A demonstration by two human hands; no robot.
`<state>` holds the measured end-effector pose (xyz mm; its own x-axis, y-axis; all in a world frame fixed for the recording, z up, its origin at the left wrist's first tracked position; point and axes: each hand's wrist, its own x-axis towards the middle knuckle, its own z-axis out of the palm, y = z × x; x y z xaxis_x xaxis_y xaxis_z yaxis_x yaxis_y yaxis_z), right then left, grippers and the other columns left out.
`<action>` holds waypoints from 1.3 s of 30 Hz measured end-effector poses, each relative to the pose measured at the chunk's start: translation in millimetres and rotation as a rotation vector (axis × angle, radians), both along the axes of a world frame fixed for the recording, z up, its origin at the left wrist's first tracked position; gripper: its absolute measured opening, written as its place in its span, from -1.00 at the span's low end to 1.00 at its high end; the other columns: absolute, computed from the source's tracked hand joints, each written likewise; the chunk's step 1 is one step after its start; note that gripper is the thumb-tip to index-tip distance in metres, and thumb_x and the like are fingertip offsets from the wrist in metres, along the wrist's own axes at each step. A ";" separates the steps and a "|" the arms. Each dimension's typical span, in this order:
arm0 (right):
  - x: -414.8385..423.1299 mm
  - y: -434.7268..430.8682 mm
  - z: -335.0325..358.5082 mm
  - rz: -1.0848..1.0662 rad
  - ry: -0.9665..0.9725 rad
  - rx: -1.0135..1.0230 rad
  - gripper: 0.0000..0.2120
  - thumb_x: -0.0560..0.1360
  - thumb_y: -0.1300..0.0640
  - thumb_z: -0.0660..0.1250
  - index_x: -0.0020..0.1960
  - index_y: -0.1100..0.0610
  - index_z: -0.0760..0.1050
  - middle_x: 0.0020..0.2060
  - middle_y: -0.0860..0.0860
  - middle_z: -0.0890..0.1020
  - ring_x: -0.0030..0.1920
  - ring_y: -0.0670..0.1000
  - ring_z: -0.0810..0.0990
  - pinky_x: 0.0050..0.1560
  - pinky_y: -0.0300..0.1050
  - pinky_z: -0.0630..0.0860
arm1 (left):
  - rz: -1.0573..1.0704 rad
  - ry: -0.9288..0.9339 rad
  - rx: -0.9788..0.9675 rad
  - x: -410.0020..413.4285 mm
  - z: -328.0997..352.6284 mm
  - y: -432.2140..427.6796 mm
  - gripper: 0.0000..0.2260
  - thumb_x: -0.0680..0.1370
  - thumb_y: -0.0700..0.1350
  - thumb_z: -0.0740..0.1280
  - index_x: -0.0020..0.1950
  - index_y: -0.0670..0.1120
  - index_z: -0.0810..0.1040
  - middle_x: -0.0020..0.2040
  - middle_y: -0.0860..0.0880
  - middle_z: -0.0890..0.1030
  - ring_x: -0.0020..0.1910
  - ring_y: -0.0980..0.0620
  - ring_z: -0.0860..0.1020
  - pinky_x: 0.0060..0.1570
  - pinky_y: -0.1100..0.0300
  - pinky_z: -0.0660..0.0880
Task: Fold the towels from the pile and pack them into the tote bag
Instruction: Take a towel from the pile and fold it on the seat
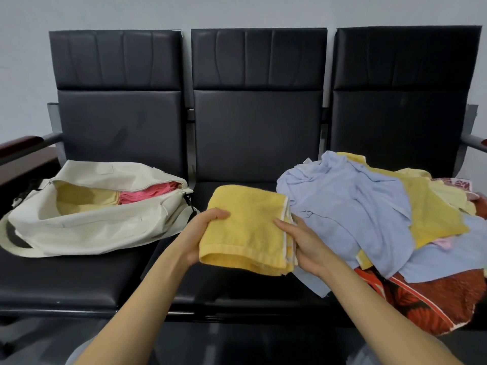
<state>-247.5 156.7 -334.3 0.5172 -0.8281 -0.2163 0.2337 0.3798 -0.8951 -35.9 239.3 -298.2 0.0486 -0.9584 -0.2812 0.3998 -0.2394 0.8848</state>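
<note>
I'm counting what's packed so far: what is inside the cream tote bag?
Through the open zip of the tote bag, a folded pale yellow towel shows at the left and a pink towel at the right. Anything beneath them or under the bag's cloth is hidden.

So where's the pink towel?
In the head view, the pink towel is inside the open tote bag on the left seat, right of a pale yellow towel.
</note>
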 end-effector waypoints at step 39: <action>12.0 -1.5 33.6 0.128 0.396 -0.604 -0.65 0.44 0.20 0.45 0.09 -0.12 0.43 0.05 -0.12 0.56 0.06 -0.13 0.56 -0.15 -0.38 0.53 | -0.034 -0.769 -0.343 60.1 0.0 20.2 -0.51 0.35 0.00 0.54 0.15 -0.12 0.42 0.10 -0.23 0.54 0.11 -0.11 0.57 0.08 -0.08 0.56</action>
<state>-235.5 155.2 -300.7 0.5955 -0.8005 0.0680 -0.1637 -0.2038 -0.9652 24.2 259.5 -298.2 0.0769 -0.9891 0.1258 -0.3470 0.0917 0.9334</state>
